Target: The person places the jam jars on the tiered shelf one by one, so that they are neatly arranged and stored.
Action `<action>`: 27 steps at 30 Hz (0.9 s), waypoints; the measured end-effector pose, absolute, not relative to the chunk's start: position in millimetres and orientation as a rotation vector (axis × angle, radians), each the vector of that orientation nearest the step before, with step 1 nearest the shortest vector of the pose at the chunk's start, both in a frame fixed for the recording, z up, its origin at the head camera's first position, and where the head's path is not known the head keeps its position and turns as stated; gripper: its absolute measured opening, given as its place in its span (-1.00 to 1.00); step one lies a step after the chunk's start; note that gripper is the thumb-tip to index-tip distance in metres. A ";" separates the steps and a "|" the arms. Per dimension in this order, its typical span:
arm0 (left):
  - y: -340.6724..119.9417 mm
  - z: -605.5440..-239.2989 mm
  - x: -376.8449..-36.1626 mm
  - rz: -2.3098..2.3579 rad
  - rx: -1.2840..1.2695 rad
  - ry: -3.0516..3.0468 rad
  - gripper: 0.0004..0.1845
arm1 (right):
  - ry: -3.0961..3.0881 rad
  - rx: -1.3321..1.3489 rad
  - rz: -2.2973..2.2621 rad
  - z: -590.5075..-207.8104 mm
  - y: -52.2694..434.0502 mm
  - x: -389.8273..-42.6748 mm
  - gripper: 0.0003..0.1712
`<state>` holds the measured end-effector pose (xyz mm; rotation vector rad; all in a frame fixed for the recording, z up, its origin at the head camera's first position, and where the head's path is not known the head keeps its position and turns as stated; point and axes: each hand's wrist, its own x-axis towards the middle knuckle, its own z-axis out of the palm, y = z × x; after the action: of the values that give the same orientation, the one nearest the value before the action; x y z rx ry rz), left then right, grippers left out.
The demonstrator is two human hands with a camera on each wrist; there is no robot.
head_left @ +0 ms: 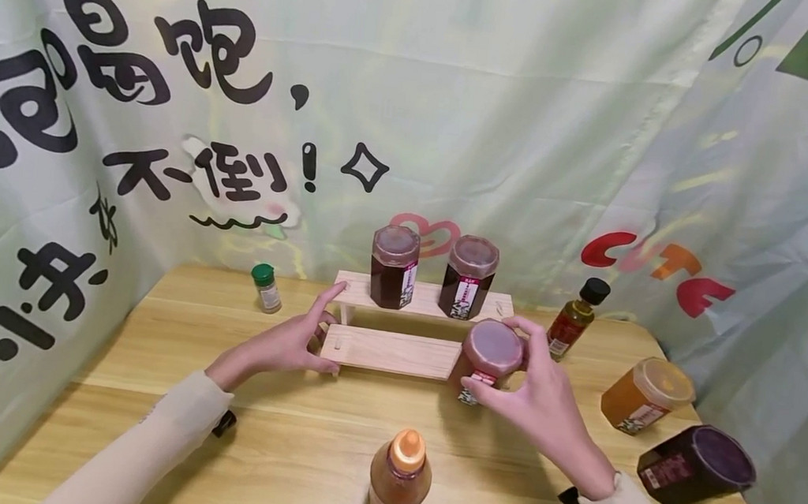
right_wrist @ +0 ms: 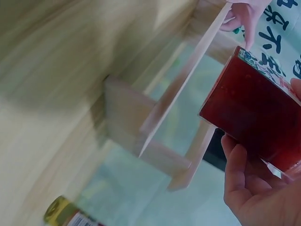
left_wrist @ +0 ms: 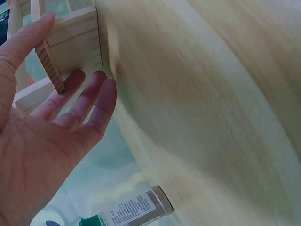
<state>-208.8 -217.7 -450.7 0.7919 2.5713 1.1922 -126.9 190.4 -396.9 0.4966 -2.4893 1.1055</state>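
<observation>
We judge the work at the two-tier wooden rack (head_left: 339, 315) to be partway along. On the upper tier (head_left: 427, 295) we see two dark, faceted jars standing upright side by side with a gap between them: the left jar (head_left: 394, 271) and the right jar (head_left: 468, 281). That level looks settled to us.

The lower tier (head_left: 385, 352) is where things look unfinished. Our right hand (head_left: 538, 393) is clamped on a third jar (head_left: 492, 350), thumb on one side and fingers on the other, at the right end of that board. The right wrist view shows a gap between the jar's base and the board, so we take it that the jar is held up and not yet set down. Our left hand (head_left: 290, 342) is at the rack's opposite end, its fingers apart, the thumb at the front corner of the lower tier and the index finger at the end of the upper one; it seems to steady the frame.

Off the rack, on the surface (head_left: 274, 447), stand the green-capped shaker (head_left: 267, 290), the black-capped sauce bottle (head_left: 572, 325), the amber jar (head_left: 641, 401), the dark purple jar (head_left: 689, 468) and, nearest us, the orange-capped squeeze bottle (head_left: 400, 481). We cannot tell whether any of these belong on the rack too, so how much remains beyond the third jar is uncertain.
</observation>
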 end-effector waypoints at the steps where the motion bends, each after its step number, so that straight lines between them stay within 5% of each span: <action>1: -218.1 -450.5 -208.6 1.186 0.791 2.572 0.48 | -2.491 0.506 1.118 -396.3 187.4 -128.3 0.15; 27: -219.2 -449.9 -206.5 1.193 0.794 2.584 0.46 | -2.501 0.694 1.251 -404.9 107.6 -156.1 0.12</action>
<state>-206.5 -219.2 -449.9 0.7940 2.5841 1.1933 -156.1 107.6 -404.9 0.6938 -2.5014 1.2506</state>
